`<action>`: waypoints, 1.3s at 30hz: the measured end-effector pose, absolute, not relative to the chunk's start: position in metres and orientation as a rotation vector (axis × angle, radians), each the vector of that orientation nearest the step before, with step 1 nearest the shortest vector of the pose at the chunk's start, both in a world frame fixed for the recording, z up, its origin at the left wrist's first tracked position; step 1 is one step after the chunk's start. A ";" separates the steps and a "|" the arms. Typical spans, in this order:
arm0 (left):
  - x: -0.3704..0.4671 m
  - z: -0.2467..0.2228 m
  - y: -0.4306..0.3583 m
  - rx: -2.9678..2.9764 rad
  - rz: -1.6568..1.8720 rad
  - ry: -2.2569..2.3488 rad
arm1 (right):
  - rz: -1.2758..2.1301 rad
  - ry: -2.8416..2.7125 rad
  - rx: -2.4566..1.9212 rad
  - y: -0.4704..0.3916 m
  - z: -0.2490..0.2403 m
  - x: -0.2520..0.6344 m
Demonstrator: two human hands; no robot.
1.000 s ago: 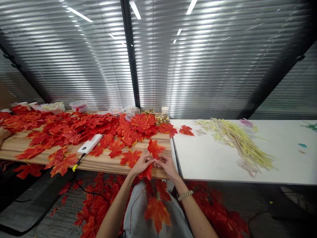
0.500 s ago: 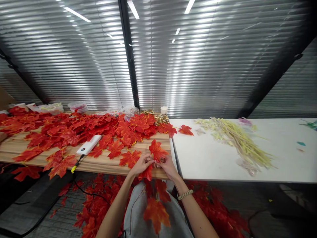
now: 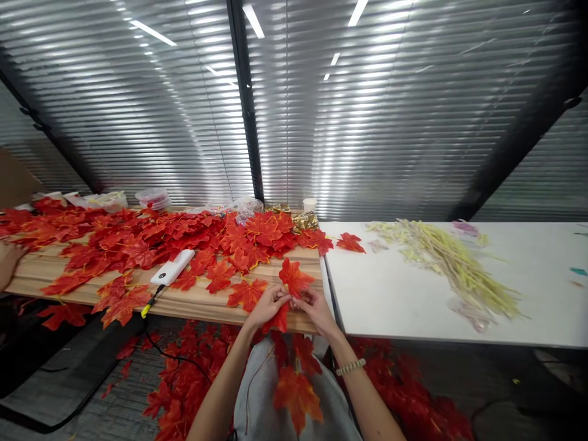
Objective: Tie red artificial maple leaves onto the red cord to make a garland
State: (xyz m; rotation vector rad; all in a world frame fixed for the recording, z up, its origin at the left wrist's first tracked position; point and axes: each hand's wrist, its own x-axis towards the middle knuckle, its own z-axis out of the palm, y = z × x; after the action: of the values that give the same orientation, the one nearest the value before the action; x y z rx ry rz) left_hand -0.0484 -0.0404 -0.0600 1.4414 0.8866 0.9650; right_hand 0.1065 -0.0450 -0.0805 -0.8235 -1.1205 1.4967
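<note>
My left hand (image 3: pixel 269 306) and my right hand (image 3: pixel 316 309) meet over the front edge of the wooden table, fingertips pinched together at the base of a red artificial maple leaf (image 3: pixel 294 277). The leaf stands up above my fingers. Another red leaf hangs just below them, and an orange-red leaf (image 3: pixel 298 397) dangles lower, in front of my grey clothing. Whatever thin stem or string lies between my fingertips is too small to make out. A loose maple leaf (image 3: pixel 248 295) lies on the wood just left of my left hand.
A heap of red leaves (image 3: pixel 151 236) covers the wooden table (image 3: pixel 220 309), with a white power bank (image 3: pixel 173 268) and its cable in front. Yellow stems (image 3: pixel 452 263) lie on the white table (image 3: pixel 381 294). Another person's hand (image 3: pixel 8 260) rests at the far left. More leaves (image 3: pixel 184 367) lie below.
The view has turned slightly left, and another person's hand now shows at the left edge. My hands keep their pinch at the leaf base with hardly any movement.
</note>
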 end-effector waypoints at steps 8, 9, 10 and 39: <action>-0.048 -0.056 -0.040 1.415 0.921 0.854 | 1.481 -1.093 -0.829 -0.044 -0.083 0.105; -0.048 -0.055 -0.040 1.424 0.919 0.861 | 1.487 -1.084 -0.823 -0.044 -0.082 0.105; -0.048 -0.055 -0.040 1.432 0.918 0.865 | 1.493 -1.073 -0.817 -0.045 -0.082 0.105; -0.049 -0.053 -0.037 1.516 0.885 0.848 | 1.508 -1.025 -0.864 -0.047 -0.072 0.106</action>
State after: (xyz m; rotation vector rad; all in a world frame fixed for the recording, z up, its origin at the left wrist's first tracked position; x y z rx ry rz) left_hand -0.0488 -0.0370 -0.0527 1.5157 0.8476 0.8851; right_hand 0.1056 -0.0467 -0.0716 -0.8638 -1.0250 1.5082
